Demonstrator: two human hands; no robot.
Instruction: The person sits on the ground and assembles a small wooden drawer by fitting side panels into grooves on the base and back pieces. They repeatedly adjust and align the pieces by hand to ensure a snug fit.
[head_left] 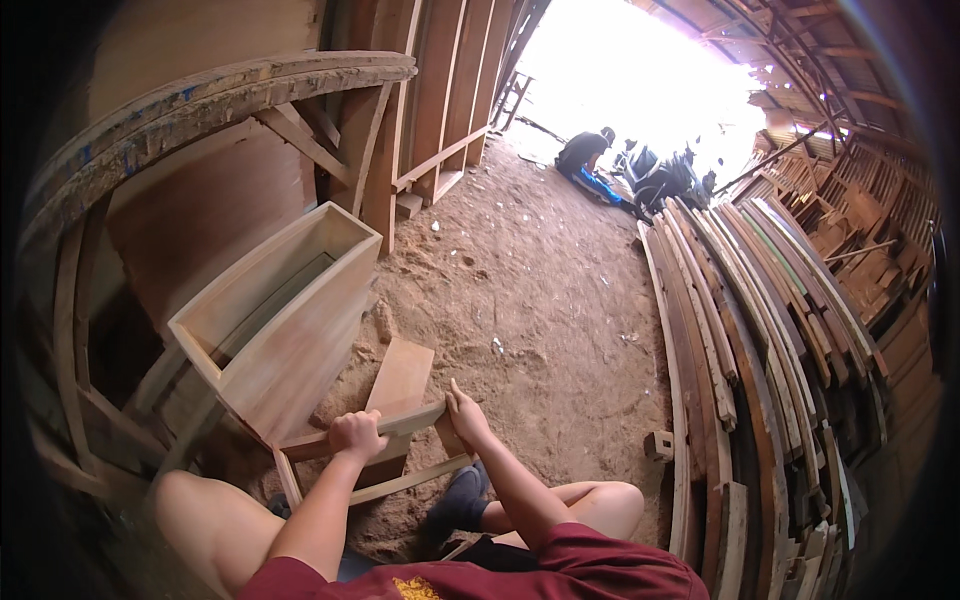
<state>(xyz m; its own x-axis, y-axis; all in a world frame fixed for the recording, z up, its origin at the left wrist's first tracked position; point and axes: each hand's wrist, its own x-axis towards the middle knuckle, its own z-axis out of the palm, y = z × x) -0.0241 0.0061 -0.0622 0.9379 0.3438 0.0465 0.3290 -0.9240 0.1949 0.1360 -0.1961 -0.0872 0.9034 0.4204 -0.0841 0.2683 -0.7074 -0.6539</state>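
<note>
A rectangular wooden frame (413, 419) sits low in front of my crossed legs, one long rail above and a second rail nearer me. My left hand (358, 435) is closed in a fist over its upper rail, left of the middle. At the right end, my right hand (466, 420) grips the corner, thumb up along the end piece; some of its fingers are hidden. A flat board (402, 372) lies just beyond the frame on the sandy ground. To the left stands a tall, open-topped wooden box (300, 330), close to the frame's left end.
A rough workbench (210, 100) with slanted legs rises at the left. Tall wooden framing (440, 100) leans behind it. Long stacked planks (740, 370) run along the right, with a small wood block (659, 446) beside them. Far off, a person (583, 155) crouches near a motorbike (668, 180).
</note>
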